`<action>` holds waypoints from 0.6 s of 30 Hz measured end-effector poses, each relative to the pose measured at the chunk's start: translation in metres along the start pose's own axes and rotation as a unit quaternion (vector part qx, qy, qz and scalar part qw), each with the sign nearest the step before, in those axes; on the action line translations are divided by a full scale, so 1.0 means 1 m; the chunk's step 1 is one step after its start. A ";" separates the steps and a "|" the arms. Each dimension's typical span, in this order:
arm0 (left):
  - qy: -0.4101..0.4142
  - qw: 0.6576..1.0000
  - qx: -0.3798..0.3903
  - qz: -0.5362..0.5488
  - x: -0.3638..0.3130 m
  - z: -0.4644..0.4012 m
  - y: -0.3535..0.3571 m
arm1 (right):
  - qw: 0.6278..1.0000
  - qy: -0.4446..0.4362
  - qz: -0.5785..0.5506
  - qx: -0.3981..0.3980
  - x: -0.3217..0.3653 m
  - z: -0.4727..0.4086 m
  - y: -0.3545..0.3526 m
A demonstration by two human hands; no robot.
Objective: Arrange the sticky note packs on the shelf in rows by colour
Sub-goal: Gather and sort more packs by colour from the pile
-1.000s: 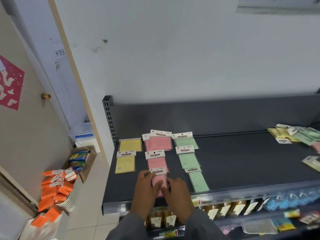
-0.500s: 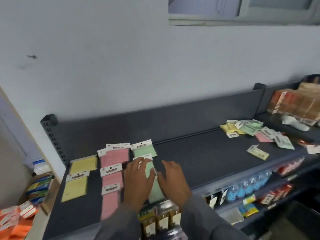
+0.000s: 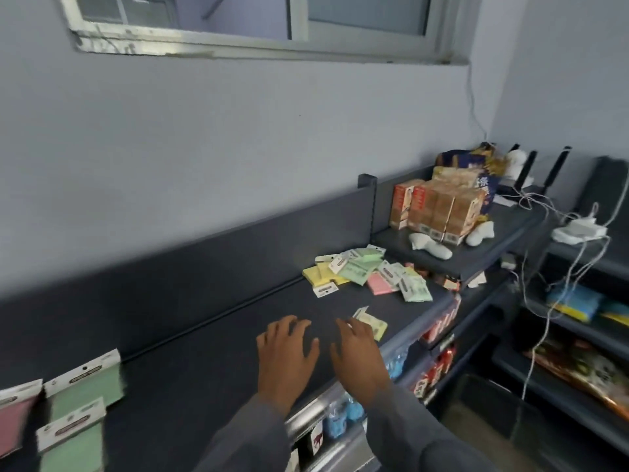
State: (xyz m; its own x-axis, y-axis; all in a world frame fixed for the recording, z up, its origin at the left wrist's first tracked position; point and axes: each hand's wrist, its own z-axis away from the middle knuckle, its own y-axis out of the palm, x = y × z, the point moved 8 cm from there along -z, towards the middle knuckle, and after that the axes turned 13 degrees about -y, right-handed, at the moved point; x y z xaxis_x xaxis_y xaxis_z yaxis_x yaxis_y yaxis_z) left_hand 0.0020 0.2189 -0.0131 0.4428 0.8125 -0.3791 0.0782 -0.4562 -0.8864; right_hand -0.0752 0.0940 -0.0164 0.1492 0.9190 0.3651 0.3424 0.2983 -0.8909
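We see both hands held over the dark grey shelf (image 3: 211, 349), palms down, fingers spread. The left hand (image 3: 286, 356) holds nothing; its grip is open above a bare part of the shelf. The right hand (image 3: 357, 352) is also open and holds nothing, and its fingertips (image 3: 343, 323) are at the near edge of a single yellow sticky note pack (image 3: 372, 323), which lies alone near the front edge of the shelf. We cannot tell if the fingertips really touch this pack. Both arms wear grey sleeves (image 3: 252, 434).

Far from the hands, at the right end of the shelf near the back panel, there is a loose pile of sticky note packs (image 3: 367, 272): yellow, green and pink ones lie across each other without order. At the lower left corner of the view we see the sorted packs. Two green packs (image 3: 86, 386) lie one before the other in a row, each with a white header card, and just beside them on the left is the edge of a pink pack (image 3: 15, 417).

To the right, a higher shelf carries brown cartons (image 3: 439, 209) standing close together, with white socks (image 3: 430, 245) lying in front of them. Under the front edge of the main shelf, blue items (image 3: 340, 413) hang on a lower level. White cables (image 3: 558, 267) hang down at the right side.
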 end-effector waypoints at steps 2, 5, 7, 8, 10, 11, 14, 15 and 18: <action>0.016 1.000 0.017 0.001 -0.026 -0.021 0.019 | 0.999 0.028 0.002 -0.016 -0.037 -0.013 -0.011; 0.020 0.996 0.085 -0.002 -0.062 -0.054 0.058 | 0.997 0.076 0.018 -0.027 -0.095 -0.032 -0.028; 0.012 0.988 0.152 -0.007 -0.081 -0.073 0.085 | 0.993 0.115 0.026 -0.028 -0.129 -0.044 -0.043; 0.005 0.983 0.185 -0.010 -0.091 -0.082 0.100 | 0.990 0.133 0.033 -0.025 -0.146 -0.049 -0.051; 0.003 0.973 0.228 -0.023 -0.108 -0.096 0.123 | 0.986 0.163 0.038 -0.017 -0.179 -0.061 -0.060; 0.004 0.971 0.238 -0.031 -0.116 -0.101 0.129 | 0.984 0.175 0.036 -0.012 -0.193 -0.066 -0.061; 0.001 0.964 0.257 -0.065 -0.133 -0.114 0.143 | 0.979 0.200 0.027 0.012 -0.231 -0.076 -0.055; -0.001 0.963 0.259 -0.069 -0.135 -0.117 0.144 | 0.978 0.204 0.022 0.019 -0.240 -0.079 -0.051; -0.018 0.972 0.231 -0.027 -0.137 -0.133 0.139 | 0.978 0.207 -0.001 0.026 -0.258 -0.084 -0.037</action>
State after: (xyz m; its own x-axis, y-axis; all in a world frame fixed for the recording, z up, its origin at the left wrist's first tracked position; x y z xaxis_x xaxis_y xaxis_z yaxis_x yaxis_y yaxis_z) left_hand 0.0713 -0.0047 -0.0490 0.4168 0.8465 -0.3313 -0.3128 -0.2087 -0.9266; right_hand -0.0482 -0.1757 -0.0543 0.5154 0.7377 0.4361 0.2980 0.3229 -0.8983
